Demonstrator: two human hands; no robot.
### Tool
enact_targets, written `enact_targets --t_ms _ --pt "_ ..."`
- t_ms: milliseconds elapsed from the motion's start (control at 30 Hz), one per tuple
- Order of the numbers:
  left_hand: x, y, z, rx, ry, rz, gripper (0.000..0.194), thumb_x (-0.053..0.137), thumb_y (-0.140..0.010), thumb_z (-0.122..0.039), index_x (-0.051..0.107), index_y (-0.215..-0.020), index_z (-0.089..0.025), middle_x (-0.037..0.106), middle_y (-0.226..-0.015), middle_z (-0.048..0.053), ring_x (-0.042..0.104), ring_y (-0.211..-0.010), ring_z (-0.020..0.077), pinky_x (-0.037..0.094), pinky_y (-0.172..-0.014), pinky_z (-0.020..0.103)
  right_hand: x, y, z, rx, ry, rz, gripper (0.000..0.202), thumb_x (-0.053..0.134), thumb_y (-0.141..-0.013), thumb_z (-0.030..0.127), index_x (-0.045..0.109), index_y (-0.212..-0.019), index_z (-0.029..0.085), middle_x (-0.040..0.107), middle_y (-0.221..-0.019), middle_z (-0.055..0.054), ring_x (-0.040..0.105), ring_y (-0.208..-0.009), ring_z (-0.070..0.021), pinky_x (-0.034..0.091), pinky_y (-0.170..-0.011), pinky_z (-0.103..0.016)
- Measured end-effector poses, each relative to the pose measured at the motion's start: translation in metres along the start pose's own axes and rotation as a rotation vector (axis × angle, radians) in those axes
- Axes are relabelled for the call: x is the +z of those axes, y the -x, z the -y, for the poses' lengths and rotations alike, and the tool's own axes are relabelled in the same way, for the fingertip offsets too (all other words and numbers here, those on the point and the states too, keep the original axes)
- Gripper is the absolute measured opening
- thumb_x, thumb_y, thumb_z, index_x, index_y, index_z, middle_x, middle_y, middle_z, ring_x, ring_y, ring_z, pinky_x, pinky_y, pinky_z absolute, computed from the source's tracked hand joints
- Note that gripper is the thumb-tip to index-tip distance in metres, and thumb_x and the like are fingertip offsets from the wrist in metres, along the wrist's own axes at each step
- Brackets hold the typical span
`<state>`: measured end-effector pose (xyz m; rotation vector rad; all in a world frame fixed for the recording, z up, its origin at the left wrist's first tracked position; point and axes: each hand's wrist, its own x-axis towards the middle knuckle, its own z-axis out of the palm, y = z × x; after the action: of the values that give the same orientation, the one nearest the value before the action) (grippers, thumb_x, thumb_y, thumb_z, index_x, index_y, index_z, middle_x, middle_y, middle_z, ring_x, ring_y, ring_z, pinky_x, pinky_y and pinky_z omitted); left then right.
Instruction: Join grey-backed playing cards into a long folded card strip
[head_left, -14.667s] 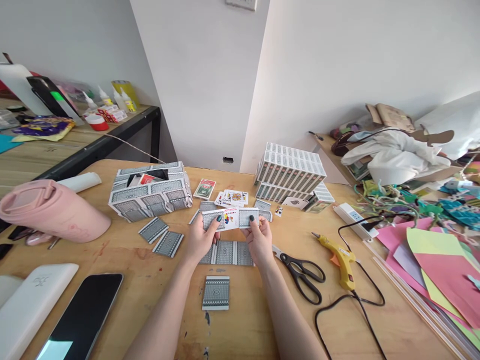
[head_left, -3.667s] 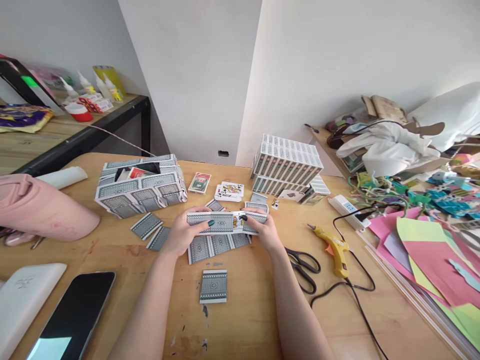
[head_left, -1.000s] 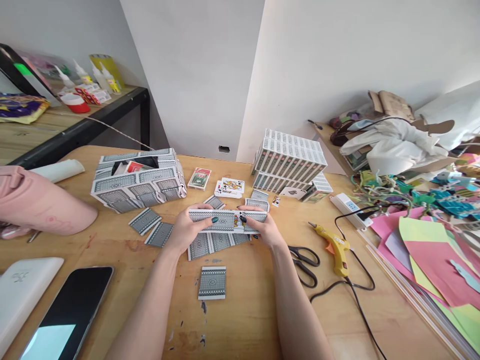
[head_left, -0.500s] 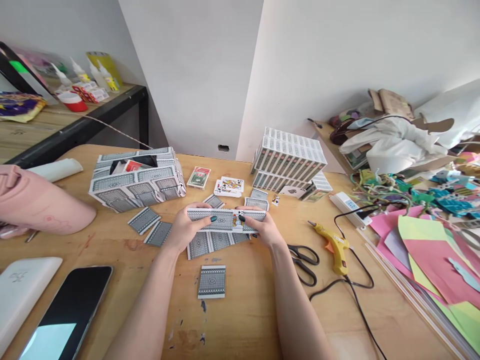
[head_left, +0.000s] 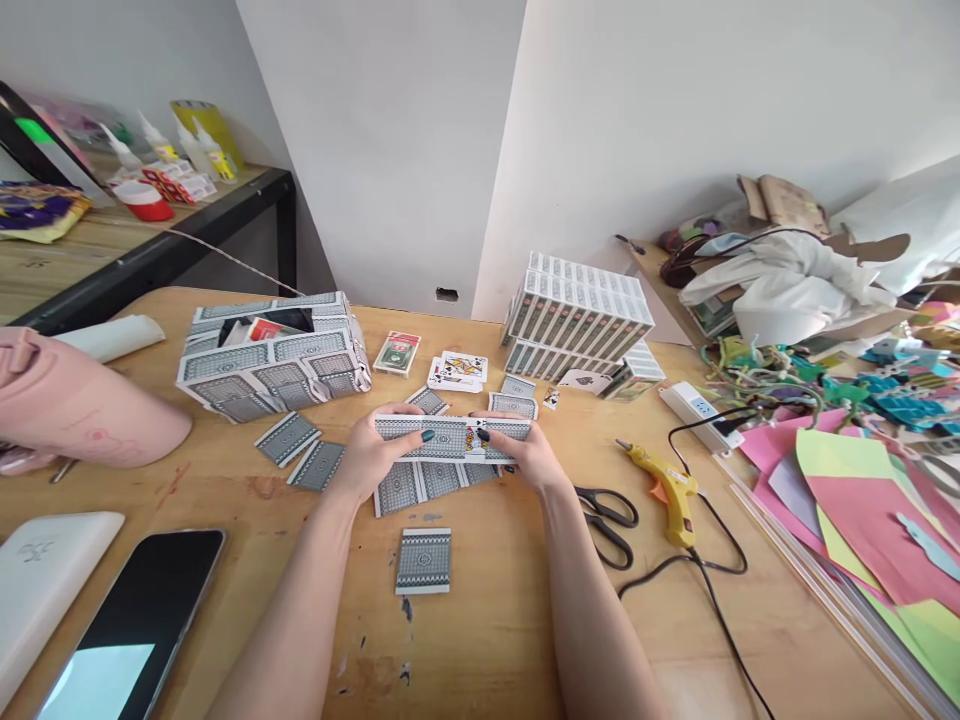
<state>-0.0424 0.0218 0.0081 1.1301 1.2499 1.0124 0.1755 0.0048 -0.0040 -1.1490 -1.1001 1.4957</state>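
Observation:
A strip of grey-backed playing cards (head_left: 442, 439) is held level above the table, with a face card's picture showing right of its middle. My left hand (head_left: 373, 455) grips the strip's left end, thumb on top. At the right end my right hand (head_left: 534, 452) pinches it the same way; fingers behind the strip are mostly hidden. Beneath lie more grey cards (head_left: 439, 482). One square grey card piece (head_left: 424, 561) rests nearer the front. A card-covered box (head_left: 274, 358) with an open top stands at the back left. Face-up cards (head_left: 459, 370) lie beyond my hands.
Stacked card packs (head_left: 577, 315) stand at the back. On the right are black scissors (head_left: 609, 525), a yellow glue gun (head_left: 673, 492) with its cable, a power strip (head_left: 697, 412) and coloured paper (head_left: 862, 510). A phone (head_left: 139, 620) and a pink bottle (head_left: 90, 400) are left.

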Motion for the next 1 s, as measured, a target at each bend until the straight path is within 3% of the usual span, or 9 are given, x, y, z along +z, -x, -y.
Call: enact_targets --t_ms 367,533,1000 --pt "0.0007 0.0017 -0.0022 0.002 -0.05 -0.01 0.034 0.073 -0.058 -0.029 0.063 -0.089 -0.018 0.065 -0.082 0.001 0.06 -0.073 0.0167 0.046 -0.067 0.026 0.0009 -0.0007 -0.0005 -0.032 0.02 0.0 0.034 0.071 -0.068 0.036 0.07 -0.096 0.017 0.07 -0.092 -0.006 0.063 -0.081 -0.0192 0.048 -0.069 -0.028" --pt "0.0008 0.0018 -0.0019 -0.02 -0.038 -0.003 0.033 0.072 -0.059 -0.028 0.062 -0.089 -0.018 0.065 -0.079 0.0 0.059 -0.072 0.0152 0.045 -0.065 0.024 0.002 -0.0011 -0.001 -0.006 0.035 -0.006 0.034 0.07 -0.068 0.038 0.07 -0.095 0.017 0.07 -0.094 -0.006 0.064 -0.079 -0.0202 0.049 -0.066 -0.029" --pt "0.0029 0.0019 -0.0026 -0.027 0.011 -0.026 0.035 0.075 -0.055 -0.027 0.065 -0.087 -0.017 0.067 -0.077 0.001 0.061 -0.068 0.0161 0.046 -0.065 0.026 0.0037 -0.0002 -0.0024 -0.023 0.049 -0.012 0.038 0.07 -0.067 0.041 0.07 -0.096 0.018 0.07 -0.098 -0.006 0.064 -0.088 -0.0232 0.049 -0.076 -0.034"
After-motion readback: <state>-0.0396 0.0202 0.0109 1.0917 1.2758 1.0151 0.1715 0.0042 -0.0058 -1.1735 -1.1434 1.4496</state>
